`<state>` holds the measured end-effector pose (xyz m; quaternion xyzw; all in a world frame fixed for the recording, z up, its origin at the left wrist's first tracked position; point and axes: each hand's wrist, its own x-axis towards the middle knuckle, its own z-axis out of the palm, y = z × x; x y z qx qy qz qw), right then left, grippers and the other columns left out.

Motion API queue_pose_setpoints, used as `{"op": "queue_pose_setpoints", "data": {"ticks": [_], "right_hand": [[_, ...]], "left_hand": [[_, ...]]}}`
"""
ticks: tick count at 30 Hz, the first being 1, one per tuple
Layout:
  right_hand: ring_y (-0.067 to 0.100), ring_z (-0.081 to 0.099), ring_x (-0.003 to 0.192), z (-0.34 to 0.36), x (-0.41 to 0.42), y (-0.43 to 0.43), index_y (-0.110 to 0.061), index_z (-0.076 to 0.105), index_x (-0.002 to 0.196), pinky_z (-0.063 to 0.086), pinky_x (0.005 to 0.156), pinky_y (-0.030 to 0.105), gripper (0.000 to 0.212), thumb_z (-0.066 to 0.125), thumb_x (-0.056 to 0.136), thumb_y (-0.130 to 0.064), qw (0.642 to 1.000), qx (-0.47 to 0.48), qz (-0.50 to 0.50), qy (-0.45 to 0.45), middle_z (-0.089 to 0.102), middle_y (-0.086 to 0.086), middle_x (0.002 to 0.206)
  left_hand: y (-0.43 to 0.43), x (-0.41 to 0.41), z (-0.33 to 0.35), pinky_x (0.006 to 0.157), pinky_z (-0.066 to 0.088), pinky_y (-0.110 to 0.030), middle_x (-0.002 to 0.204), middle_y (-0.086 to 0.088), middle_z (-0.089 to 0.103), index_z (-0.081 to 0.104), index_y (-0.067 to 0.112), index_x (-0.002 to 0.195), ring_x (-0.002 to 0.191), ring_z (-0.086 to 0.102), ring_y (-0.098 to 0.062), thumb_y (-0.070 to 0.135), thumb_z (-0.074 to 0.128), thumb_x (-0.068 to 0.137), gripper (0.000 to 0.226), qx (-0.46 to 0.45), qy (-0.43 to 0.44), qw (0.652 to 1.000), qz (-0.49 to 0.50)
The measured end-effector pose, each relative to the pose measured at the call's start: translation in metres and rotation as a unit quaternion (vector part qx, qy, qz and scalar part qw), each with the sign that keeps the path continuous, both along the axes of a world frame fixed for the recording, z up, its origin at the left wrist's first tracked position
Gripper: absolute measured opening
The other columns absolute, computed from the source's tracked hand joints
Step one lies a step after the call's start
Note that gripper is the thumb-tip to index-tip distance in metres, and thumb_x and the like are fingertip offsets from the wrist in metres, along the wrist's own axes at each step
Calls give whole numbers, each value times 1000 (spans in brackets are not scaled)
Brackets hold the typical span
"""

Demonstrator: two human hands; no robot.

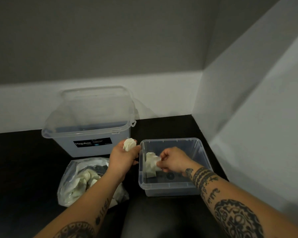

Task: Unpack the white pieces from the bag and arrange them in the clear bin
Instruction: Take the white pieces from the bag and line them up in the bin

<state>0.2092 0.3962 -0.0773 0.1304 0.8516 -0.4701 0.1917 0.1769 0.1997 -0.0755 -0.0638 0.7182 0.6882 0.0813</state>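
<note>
Progress looks early: the small clear bin [169,186] holds a single white piece [150,166], which the right hand [172,159] pinches at its edge while setting it against the bin's left wall. The left hand [123,156] has its grip curled round a second bunched white piece [129,144], held just beside the bin's rim. Most pieces appear to remain in the plastic bag [86,182] on the dark floor [21,169]. Their number is hard to judge, the forearm covering part of the bag. Behind stands a larger lidded "Megabox" tub [91,134], contents unclear.

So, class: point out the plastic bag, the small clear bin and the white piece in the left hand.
plastic bag [70,177]: head view, crinkled left side.
small clear bin [169,185]: head view, near rim.
white piece [129,144]: head view, bunched top above left hand [123,158].
</note>
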Motion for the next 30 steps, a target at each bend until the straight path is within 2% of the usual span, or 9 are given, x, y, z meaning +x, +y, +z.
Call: {"op": "queue_pose_setpoints", "data": {"ticks": [6, 8, 11, 13, 16, 19, 23, 27, 30], "right_hand": [[19, 72, 95, -31, -15, -19, -17, 66, 92, 61, 87, 34, 14, 77, 86, -11, 990, 58, 53, -113, 72, 6, 103], [21, 72, 100, -37, -22, -22, -13, 70, 100, 60, 91, 38, 18, 79, 85, -14, 986, 90, 77, -114, 73, 8, 107], [18, 72, 84, -46, -31, -24, -11, 67, 86, 62, 77, 29, 10, 77, 85, -9, 989, 94, 69, -93, 72, 8, 90], [16, 69, 70, -51, -33, -25, -13, 60, 76, 62, 67, 24, 20, 76, 84, -4, 992, 75, 45, -92, 67, 7, 80], [23, 74, 85, -50, -32, -26, -7, 65, 88, 63, 75, 29, 14, 76, 84, -1, 991, 38, 16, -127, 69, 10, 88], [27, 74, 95, -44, -32, -28, -3, 66, 111, 63, 83, 37, 30, 78, 84, -2, 987, 7, -20, -159, 72, 14, 104], [22, 76, 90, -45, -33, -24, -6, 70, 107, 62, 87, 40, 29, 82, 83, -16, 988, 66, 22, -138, 77, 11, 99], [21, 73, 95, -31, -29, -15, -10, 72, 107, 60, 91, 40, 29, 78, 85, -27, 982, 140, 69, -107, 76, 9, 101], [17, 70, 84, -14, -25, -6, -7, 72, 111, 61, 79, 32, 27, 73, 87, -20, 985, 148, 51, -78, 72, 5, 94]], "left_hand": [[-5, 5, -15, 63, 59, -28, 94, -7, 76, 69, 22, 114, 79, 72, -17, 18, 77, 91, 24, -16, -18, 1000, 4], [-5, 5, -15, 64, 59, -28, 93, -7, 75, 69, 21, 110, 78, 71, -17, 17, 76, 92, 21, -10, -15, 1000, 6], [-8, 6, -16, 67, 60, -31, 95, -8, 74, 69, 22, 109, 82, 71, -19, 17, 76, 92, 19, -13, -16, 1000, 7], [-9, 6, -17, 67, 59, -30, 98, -8, 74, 68, 23, 111, 84, 71, -20, 17, 76, 92, 21, -11, -22, 1000, 9], [-10, 7, -16, 65, 59, -28, 98, -7, 74, 68, 22, 112, 83, 71, -18, 15, 75, 93, 22, 0, -24, 1000, 11], [-9, 7, -13, 65, 58, -28, 96, -8, 74, 69, 20, 114, 80, 71, -17, 16, 75, 92, 23, 27, -29, 999, 8], [-10, 7, -5, 63, 56, -30, 100, -12, 72, 67, 18, 115, 84, 71, -22, 12, 69, 94, 22, 114, -47, 992, -22], [-7, 5, 3, 68, 56, -35, 103, -15, 70, 59, 12, 130, 86, 69, -28, 3, 44, 99, 36, 172, -55, 982, -63], [-2, 5, 10, 66, 58, -34, 107, -17, 71, 56, 15, 131, 87, 71, -30, -1, 43, 101, 37, 176, -56, 980, -77]]}}
